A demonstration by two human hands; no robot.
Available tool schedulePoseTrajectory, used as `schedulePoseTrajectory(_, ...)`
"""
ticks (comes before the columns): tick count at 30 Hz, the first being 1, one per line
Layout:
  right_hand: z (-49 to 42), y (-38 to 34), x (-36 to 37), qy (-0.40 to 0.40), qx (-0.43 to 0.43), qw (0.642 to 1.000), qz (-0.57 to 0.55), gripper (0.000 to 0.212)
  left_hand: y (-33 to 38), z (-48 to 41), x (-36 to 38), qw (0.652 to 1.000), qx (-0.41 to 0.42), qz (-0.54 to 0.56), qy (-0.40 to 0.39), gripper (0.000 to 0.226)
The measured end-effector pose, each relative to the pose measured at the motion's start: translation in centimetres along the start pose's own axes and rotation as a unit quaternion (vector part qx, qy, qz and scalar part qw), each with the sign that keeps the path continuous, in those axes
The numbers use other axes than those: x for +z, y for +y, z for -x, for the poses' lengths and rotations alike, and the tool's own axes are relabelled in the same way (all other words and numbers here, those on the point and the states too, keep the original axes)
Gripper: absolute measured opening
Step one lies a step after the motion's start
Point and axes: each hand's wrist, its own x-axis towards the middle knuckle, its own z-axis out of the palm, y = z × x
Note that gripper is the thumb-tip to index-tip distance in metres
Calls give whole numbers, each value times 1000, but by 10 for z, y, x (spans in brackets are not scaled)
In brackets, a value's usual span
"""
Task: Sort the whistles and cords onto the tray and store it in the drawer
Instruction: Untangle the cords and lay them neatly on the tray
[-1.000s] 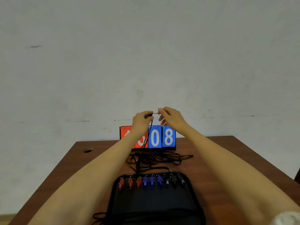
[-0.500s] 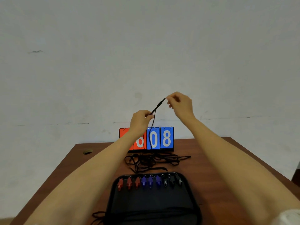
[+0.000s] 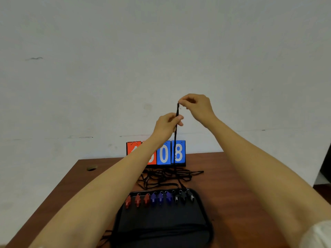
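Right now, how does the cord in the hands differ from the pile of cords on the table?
The held cord is up in the air and hangs almost straight; the pile of cords lies tangled on the table. The right hand pinches the held cord at its top and the left hand grips it lower; no hand touches the pile. Both are thin and black.

Views: one, head-worn wide-angle | Position: above the table (image 3: 232, 178)'s near side, close in | Facing: forward and slightly down, toward the far edge and wall (image 3: 161, 51) | Framing: wall fills the upper half; left hand (image 3: 166, 126) and right hand (image 3: 198, 107) meet near centre, at arm's length
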Motion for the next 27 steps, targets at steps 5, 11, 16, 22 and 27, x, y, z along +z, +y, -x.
schedulePoseTrajectory(5,3,20,-11,87,31,987,134,17,-25,17,-14,988,-24,-149,-29,26)
schedulePoseTrajectory(11,27,46,-11,90,3,949,302,19,-63,40,-52,958,-88,-268,-48,28)
schedulePoseTrajectory(16,54,75,-8,50,58,938,338,20,-88,66,-76,909,-85,-403,-67,32)
schedulePoseTrajectory(22,103,111,2,-45,105,926,360,18,-122,104,-97,872,-133,-462,-94,31)
schedulePoseTrajectory(27,146,137,10,-93,163,919,348,16,-141,136,-99,855,-181,-475,-101,31)
